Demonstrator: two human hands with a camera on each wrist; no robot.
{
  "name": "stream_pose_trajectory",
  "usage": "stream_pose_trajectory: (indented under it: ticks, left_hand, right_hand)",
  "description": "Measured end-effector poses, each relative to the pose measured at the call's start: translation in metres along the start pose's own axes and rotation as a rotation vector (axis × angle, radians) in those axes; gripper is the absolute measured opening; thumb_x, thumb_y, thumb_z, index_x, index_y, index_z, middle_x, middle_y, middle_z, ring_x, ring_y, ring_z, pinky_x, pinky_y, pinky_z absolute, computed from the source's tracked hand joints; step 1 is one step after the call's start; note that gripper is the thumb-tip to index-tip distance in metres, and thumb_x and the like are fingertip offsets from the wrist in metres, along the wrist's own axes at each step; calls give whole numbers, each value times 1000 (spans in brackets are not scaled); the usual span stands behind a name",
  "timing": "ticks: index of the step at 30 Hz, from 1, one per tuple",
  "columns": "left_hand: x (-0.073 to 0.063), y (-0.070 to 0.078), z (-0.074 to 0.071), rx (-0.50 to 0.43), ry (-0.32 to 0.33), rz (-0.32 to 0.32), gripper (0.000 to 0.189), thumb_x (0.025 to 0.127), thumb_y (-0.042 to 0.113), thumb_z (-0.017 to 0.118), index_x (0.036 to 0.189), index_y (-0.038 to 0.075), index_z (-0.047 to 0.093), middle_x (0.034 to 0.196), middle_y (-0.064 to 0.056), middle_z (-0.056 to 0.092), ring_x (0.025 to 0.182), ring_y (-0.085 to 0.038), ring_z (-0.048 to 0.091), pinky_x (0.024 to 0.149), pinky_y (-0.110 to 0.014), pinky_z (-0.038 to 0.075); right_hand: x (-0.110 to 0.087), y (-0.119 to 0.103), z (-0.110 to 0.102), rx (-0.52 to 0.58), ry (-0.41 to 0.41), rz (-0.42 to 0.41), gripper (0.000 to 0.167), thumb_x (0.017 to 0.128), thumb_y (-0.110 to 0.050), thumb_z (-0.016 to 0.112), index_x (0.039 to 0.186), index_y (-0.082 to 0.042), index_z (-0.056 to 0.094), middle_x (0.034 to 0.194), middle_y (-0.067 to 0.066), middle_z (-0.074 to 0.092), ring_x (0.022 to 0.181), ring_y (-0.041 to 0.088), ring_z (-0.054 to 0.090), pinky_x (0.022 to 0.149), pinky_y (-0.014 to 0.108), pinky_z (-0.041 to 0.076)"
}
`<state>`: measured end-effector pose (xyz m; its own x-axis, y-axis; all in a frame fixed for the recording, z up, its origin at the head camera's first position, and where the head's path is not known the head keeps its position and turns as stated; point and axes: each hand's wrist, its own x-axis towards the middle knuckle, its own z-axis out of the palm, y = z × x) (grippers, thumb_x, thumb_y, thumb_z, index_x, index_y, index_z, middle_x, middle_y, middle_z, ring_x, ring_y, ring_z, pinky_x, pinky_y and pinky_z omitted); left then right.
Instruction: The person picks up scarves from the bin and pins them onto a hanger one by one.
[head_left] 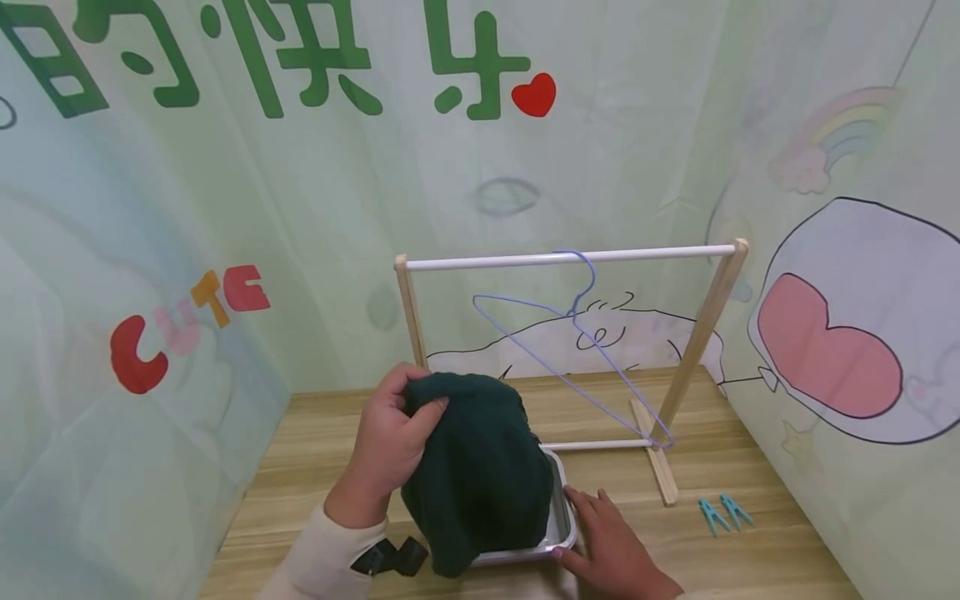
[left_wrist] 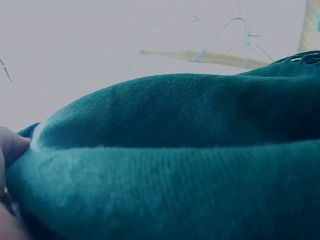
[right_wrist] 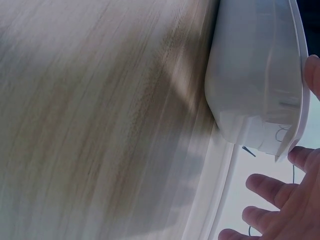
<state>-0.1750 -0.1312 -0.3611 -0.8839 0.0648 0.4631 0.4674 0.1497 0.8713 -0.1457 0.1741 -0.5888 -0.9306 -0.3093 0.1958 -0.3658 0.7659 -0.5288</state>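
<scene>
My left hand (head_left: pixel 390 433) pinches the upper left edge of a dark green knit cloth (head_left: pixel 487 467) between thumb and fingers. The cloth hangs bunched over a silvery tray (head_left: pixel 562 517), covering most of its inside. Up close in the left wrist view, the ribbed fabric (left_wrist: pixel 175 190) forms a deep fold, and the fingertips (left_wrist: pixel 12 145) press it at the left. At the tray's near right corner is my right hand (head_left: pixel 611 546), thumb and index finger touching the rim. Its other fingers (right_wrist: pixel 260 220) extend loosely, off the tray.
Behind the tray stands a wooden rack with a white top bar (head_left: pixel 480 261); a blue wire hanger (head_left: pixel 525 346) hangs from it. Two blue clothespins (head_left: pixel 723 514) lie on the wood-grain table (head_left: pixel 330 450) at right. Printed curtains (head_left: pixel 330 208) enclose the back and sides.
</scene>
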Motion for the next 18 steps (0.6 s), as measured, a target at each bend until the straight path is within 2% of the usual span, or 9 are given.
stream_pose_trajectory:
  ticks: [5, 14, 18]
  left_hand:
    - [8, 14, -2, -31, -20, 59, 12, 97, -6, 65, 107, -2, 59, 94, -2, 68, 89, -22, 63, 81, -30, 54]
    - [14, 33, -5, -84, -70, 75, 14, 96, -7, 64, 108, -4, 58, 95, 2, 69, 89, -22, 65, 82, -30, 56]
    - [17, 43, -5, -108, -84, 88, 14, 96, -8, 63, 108, -4, 58, 95, 3, 70, 89, -22, 66, 82, -31, 56]
  right_hand:
    - [1, 1, 0, 2, -24, 28, 91, 84, -58, 81, 152, -6, 51, 143, 18, 61, 141, 58, 45, 112, 66, 42]
    - [0, 3, 0, 13, -34, 26, 92, 86, -61, 78, 153, -5, 49, 146, 18, 60, 141, 59, 44, 111, 67, 42]
    - [-2, 9, 0, 12, 11, 23, 88, 88, -56, 78, 151, -1, 50, 148, 19, 59, 142, 56, 46, 114, 65, 40]
